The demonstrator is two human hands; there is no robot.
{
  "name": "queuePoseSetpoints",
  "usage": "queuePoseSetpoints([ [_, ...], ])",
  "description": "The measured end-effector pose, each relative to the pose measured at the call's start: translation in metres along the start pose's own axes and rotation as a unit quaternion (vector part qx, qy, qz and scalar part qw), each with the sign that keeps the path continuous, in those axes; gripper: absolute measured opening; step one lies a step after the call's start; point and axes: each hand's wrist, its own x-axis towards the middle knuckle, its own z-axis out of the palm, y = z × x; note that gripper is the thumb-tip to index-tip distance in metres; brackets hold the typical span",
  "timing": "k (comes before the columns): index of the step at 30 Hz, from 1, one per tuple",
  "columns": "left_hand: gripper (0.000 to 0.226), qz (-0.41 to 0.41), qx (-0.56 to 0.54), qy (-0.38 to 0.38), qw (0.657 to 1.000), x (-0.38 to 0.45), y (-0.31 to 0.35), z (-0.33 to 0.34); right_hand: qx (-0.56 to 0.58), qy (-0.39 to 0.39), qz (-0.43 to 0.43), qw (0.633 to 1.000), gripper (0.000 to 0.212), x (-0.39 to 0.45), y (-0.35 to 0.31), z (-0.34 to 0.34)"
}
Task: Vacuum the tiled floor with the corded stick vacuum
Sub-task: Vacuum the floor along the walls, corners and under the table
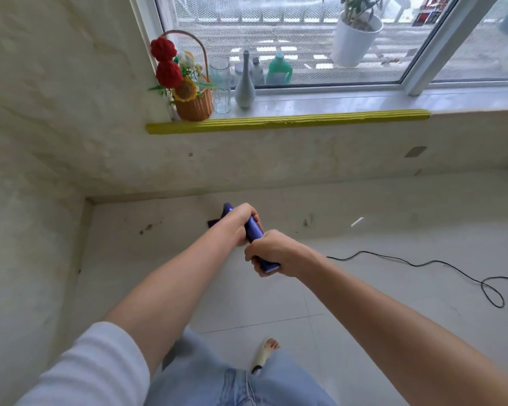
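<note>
looks like mid-job to me: dark specks remain on the tiled floor near the far wall. both fists are wrapped tight on the blue stick vacuum, left hand further down, right hand at the top end. its head is mostly hidden beyond the hands; the cord loops off right.

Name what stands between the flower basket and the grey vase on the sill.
A clear glass jar stands between the basket and the vase, seen in the head view.
</note>
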Motion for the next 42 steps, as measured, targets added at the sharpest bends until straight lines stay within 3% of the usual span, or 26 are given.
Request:
queuePoseSetpoints([
  [5,0.021,0.000,0.039,0.033,0.999,0.016,0.013,-0.053,0.010,0.003,0.002,1.000,0.020,0.015,-0.016,0.059],
  [17,0.020,-0.018,0.092,0.006,0.996,0.028,0.080,-0.194,0.059,-0.015,0.010,0.998,0.021,0.041,-0.099,0.184],
  [26,0.023,-0.006,0.098,0.000,0.995,0.048,0.112,-0.218,0.048,0.019,0.010,0.999,0.020,0.080,-0.127,0.211],
  [32,0.013,-0.014,0.075,0.005,0.997,0.049,0.107,-0.228,0.059,0.021,0.037,0.997,0.020,0.083,-0.125,0.221],
  [42,0.020,-0.010,0.029,-0.013,0.999,0.048,0.121,-0.237,0.072,0.008,0.019,0.997,0.019,0.087,-0.140,0.229],
])
